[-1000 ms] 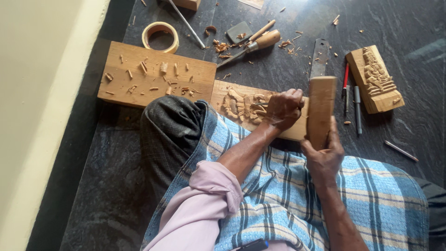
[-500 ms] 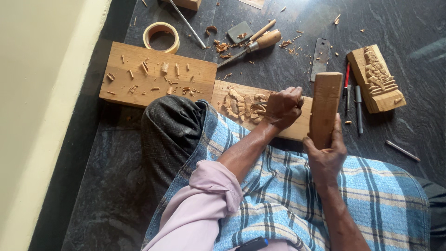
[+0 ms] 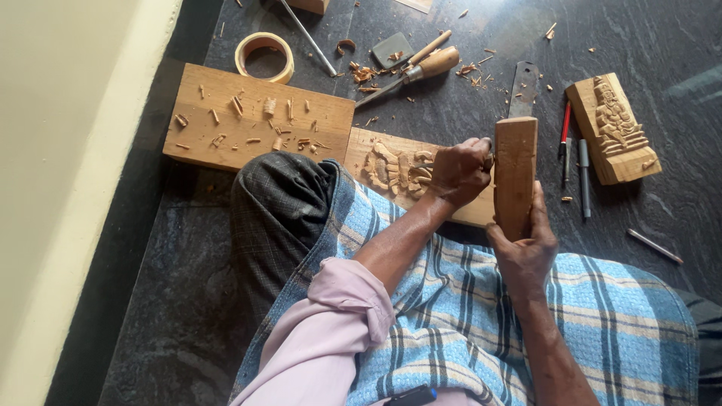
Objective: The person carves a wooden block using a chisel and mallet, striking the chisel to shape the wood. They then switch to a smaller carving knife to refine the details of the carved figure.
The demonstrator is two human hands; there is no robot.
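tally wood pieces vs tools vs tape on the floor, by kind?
Wood pieces: 4 (chip-strewn plank, relief in work, mallet block in right hand, carved figure)
Chisels: 2
Pens: 2
Tape roll: 1
Total: 9

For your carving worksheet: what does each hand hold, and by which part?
The right hand grips the wooden block mallet by its lower end. The left hand is closed around something mostly hidden, over the carved panel.

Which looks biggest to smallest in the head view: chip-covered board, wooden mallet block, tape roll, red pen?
1. chip-covered board, clearly largest.
2. wooden mallet block, gripped by the right hand.
3. tape roll.
4. red pen, thinnest.
The mallet is held above the floor, nearer the camera, so its lead over the tape roll is unsure.
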